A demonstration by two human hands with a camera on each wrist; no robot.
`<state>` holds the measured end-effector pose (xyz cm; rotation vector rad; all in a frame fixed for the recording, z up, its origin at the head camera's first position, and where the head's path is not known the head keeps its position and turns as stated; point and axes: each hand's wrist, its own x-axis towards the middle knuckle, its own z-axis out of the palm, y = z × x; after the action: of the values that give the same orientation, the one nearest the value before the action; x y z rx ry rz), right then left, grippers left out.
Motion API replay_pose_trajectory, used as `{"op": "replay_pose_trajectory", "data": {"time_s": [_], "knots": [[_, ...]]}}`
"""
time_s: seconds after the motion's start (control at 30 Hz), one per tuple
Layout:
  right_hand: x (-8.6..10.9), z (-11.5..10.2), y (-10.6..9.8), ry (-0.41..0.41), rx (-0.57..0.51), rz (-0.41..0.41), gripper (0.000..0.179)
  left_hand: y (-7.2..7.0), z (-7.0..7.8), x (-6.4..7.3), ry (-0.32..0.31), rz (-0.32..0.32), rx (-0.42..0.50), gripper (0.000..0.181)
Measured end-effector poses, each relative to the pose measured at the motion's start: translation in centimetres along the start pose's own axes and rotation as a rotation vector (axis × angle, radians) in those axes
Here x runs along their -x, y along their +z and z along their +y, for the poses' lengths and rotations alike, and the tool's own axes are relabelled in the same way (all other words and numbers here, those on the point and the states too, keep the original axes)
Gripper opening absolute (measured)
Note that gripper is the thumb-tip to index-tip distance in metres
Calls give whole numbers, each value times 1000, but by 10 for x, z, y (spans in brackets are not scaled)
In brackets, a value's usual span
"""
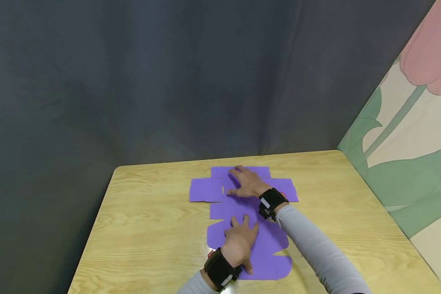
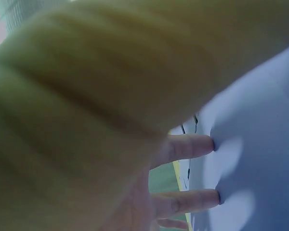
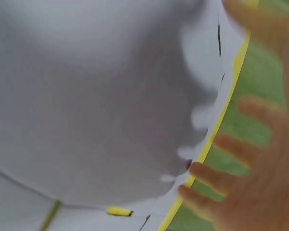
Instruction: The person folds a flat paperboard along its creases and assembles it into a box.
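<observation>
An unfolded purple cardboard box blank (image 1: 262,261) lies flat on the table, its side flaps spread out left and right. My left hand (image 1: 238,243) rests on its near panel with fingers spread. In the left wrist view two fingertips (image 2: 204,198) touch the card, which looks bluish there. Farther up the blank, my right hand (image 1: 248,183) is over the panel between the far side flaps, fingers spread and nothing gripped. From the right wrist, the card (image 3: 111,106) carries the shadow of that hand, whose fingertips (image 3: 197,168) are close to its surface.
The pale wooden table (image 1: 147,228) surrounds the blank. A dark curtain (image 1: 206,81) hangs behind the table's far edge. To the right is a wall covering with a large flower print (image 1: 419,179). Black straps with small cameras sit on both wrists.
</observation>
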<state>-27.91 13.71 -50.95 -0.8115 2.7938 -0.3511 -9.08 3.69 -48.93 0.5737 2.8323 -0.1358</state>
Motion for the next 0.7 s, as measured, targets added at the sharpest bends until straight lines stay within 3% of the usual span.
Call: {"op": "replay_pose_trajectory", "data": {"time_s": [0.13,0.4,0.7], "knots": [[-17,11,3,51,25,151,67,3,0,0,-25,9,-14,133],[-24,27,17,124,39,266,52,9,8,-2,-44,10,-40,132],[-33,46,12,118,-43,402,36,7,14,-11,-54,-27,-26,134]]}}
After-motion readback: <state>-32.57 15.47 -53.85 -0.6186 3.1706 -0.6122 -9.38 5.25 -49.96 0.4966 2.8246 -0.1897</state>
